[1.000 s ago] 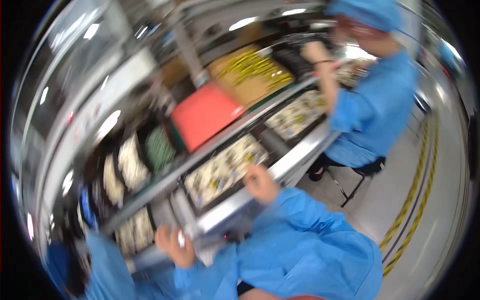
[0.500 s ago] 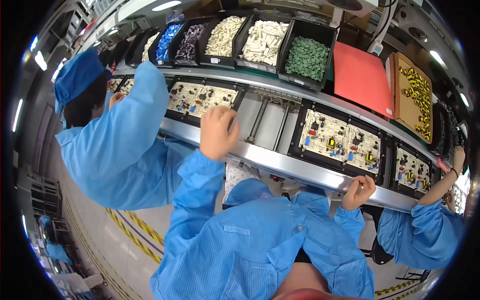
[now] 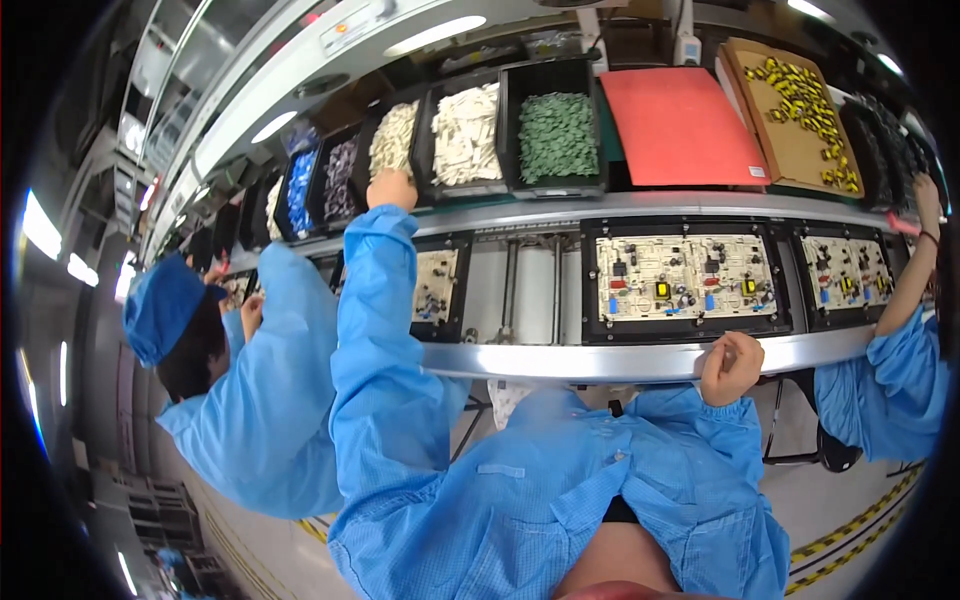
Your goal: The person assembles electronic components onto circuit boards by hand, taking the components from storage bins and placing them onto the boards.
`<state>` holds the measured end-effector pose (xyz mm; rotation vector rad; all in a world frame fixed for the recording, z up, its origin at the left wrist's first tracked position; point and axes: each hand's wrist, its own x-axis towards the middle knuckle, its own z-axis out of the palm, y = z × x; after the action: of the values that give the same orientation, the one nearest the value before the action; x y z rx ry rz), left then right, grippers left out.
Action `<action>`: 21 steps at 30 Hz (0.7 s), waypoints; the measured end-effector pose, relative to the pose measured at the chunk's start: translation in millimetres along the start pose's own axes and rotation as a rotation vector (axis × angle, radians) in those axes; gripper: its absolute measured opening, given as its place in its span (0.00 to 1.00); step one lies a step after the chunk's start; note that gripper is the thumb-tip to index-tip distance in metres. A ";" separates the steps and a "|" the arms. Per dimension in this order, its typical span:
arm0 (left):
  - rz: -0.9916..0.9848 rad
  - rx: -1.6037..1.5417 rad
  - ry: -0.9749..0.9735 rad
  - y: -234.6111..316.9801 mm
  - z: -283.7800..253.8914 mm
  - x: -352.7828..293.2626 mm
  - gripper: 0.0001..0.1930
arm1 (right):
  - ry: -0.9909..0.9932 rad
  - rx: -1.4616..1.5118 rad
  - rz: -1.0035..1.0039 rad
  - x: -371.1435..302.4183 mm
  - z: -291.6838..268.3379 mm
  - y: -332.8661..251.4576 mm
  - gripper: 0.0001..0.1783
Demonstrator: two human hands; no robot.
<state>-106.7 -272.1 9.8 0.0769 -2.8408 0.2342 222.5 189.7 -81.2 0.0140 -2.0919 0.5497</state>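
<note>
My left hand (image 3: 392,188) reaches over the front of a black bin of cream-coloured small parts (image 3: 393,138); its fingertips are down among the parts and hidden. Resting by the metal front rail (image 3: 570,362) is my right hand (image 3: 731,368), its fingers curled together; whether anything is in them does not show. Just beyond it lies a circuit board pair (image 3: 685,275) in a black frame, fitted with yellow, blue and red components. Another framed board (image 3: 435,285) is partly covered by my left sleeve.
Bins of white parts (image 3: 467,135), green parts (image 3: 557,140) and blue parts (image 3: 300,195) line the shelf. A red sheet (image 3: 685,128) and a cardboard box (image 3: 790,115) of yellow-black components stand to the right. Co-workers in blue sit at left (image 3: 255,370) and right (image 3: 885,385).
My left hand has moved forward from above the front rail into the bin of cream parts. My right hand stays by the rail, its fingers more curled. The view has turned.
</note>
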 end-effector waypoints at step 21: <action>0.405 0.061 0.153 42.6 -9.8 15.1 0.05 | -0.208 0.371 -0.011 41.4 -13.9 -18.1 0.15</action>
<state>-121.6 -228.9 16.9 -0.4861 -2.6689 0.3917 214.6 187.1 -34.6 0.3071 -2.1577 0.9575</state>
